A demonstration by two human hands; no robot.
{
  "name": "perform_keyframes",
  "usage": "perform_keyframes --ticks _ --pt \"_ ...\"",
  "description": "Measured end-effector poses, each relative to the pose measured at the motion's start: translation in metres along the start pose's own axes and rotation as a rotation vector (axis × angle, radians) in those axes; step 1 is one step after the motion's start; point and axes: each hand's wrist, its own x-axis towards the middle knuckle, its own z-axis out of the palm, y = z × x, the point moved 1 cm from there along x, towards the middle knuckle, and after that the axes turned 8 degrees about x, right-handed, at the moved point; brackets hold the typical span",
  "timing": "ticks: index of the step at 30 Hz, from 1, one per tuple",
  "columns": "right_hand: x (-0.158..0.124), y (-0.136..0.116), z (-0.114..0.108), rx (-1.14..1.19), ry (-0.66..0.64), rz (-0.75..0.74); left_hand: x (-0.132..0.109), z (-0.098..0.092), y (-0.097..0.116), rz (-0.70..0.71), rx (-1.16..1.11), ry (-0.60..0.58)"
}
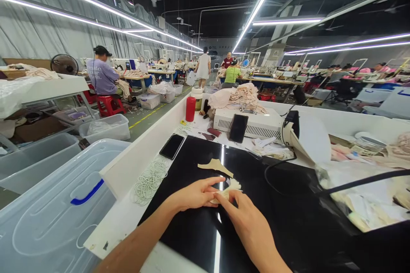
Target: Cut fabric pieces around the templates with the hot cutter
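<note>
Over the glossy black work surface (278, 204), both hands meet at a small cream-coloured piece of fabric (235, 185) with a fringed or notched edge. My left hand (200, 192) pinches it from the left, thumb and fingers closed at its lower part. From the right, my right hand (243, 211) grips the same piece between thumb and curled fingers. Part of the piece is hidden behind the fingers. Just beyond the hands lies a flat, curved cream cutout (216, 166), touched by neither hand.
Left of the black surface are a tangle of pale green elastic cord (150, 181) and a phone (172, 146). Behind stand a red canister (190, 109), another phone (238, 128) and a white vented box (269, 121). A black cable (272, 179) loops at right, near plastic bags (368, 192).
</note>
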Motion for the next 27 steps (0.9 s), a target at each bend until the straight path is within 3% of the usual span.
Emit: perform_keyframes --ticks 7,12,18,27 --pt "-0.008 0.001 -0.002 -0.005 0.043 0.093 -0.001 0.0 0.01 -0.032 -0.071 0.082" --pt "-0.004 -0.005 0.0 0.131 0.066 0.218 -0.002 0.001 0.014 -0.013 -0.133 0.136" --pt "0.007 -0.013 -0.002 0.377 0.123 0.526 0.002 0.008 0.01 0.019 -0.181 0.188" --pt "0.013 -0.004 0.005 0.825 0.237 0.955 0.001 0.022 0.011 0.069 -0.319 0.178"
